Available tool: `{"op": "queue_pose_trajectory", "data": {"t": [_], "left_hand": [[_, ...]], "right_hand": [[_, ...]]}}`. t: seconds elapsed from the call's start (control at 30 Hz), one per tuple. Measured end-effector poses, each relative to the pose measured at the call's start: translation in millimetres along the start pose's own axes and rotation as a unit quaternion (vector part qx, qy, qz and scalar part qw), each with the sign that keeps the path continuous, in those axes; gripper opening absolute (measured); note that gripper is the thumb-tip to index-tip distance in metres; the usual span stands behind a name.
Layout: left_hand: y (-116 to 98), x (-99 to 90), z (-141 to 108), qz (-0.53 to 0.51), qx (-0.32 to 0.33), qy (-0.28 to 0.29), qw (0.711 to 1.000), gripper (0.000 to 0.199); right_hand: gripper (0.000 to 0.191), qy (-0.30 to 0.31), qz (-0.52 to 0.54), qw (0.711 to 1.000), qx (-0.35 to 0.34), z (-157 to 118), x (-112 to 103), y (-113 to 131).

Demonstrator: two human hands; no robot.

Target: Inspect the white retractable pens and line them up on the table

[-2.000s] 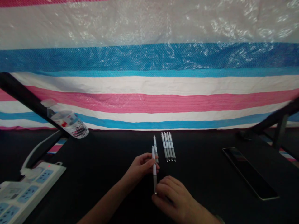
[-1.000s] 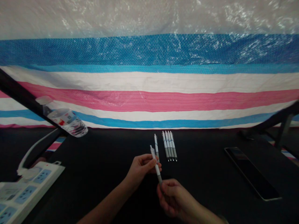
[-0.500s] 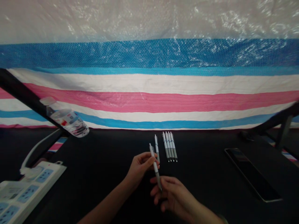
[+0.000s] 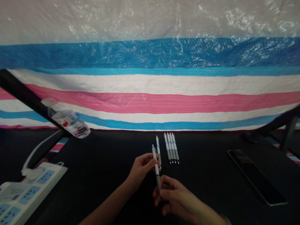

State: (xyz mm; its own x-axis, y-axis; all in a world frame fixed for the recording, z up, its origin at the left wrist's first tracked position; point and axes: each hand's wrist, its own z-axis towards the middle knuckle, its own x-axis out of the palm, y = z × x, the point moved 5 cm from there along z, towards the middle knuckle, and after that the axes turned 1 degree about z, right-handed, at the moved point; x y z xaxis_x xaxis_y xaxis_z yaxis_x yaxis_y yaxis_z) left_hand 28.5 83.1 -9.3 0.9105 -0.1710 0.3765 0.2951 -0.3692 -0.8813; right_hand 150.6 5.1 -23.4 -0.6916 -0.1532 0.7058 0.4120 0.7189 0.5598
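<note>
My left hand (image 4: 142, 168) holds a white ballpoint pen (image 4: 155, 163) nearly upright between thumb and fingers. My right hand (image 4: 174, 198) is just below, its fingers at the pen's grey lower end, and I cannot tell whether they grip it. Another white pen (image 4: 158, 149) lies just beyond my left fingertips on the black table (image 4: 105, 162), its lower end hidden behind them. Farther on, several pens (image 4: 171, 147) lie side by side, tips toward me.
A plastic water bottle (image 4: 67, 120) rests on a black bar at left, above a white power strip (image 4: 25, 195) with a cable. A dark phone or tablet (image 4: 256, 176) lies at right. A striped tarp (image 4: 150, 103) hangs behind the table.
The held pen has swung from leaning to nearly upright. My right hand has closed in around its lower end, and the view has shifted slightly.
</note>
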Motion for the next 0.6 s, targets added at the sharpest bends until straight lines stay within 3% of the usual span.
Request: {"op": "queue_pose_trajectory", "data": {"t": [0.6], "left_hand": [[0.2, -0.9, 0.3, -0.003, -0.002, -0.003, 1.0, 0.039]], "right_hand": [[0.038, 0.009, -0.004, 1.0, 0.023, -1.4, -3.4, -2.6]]}}
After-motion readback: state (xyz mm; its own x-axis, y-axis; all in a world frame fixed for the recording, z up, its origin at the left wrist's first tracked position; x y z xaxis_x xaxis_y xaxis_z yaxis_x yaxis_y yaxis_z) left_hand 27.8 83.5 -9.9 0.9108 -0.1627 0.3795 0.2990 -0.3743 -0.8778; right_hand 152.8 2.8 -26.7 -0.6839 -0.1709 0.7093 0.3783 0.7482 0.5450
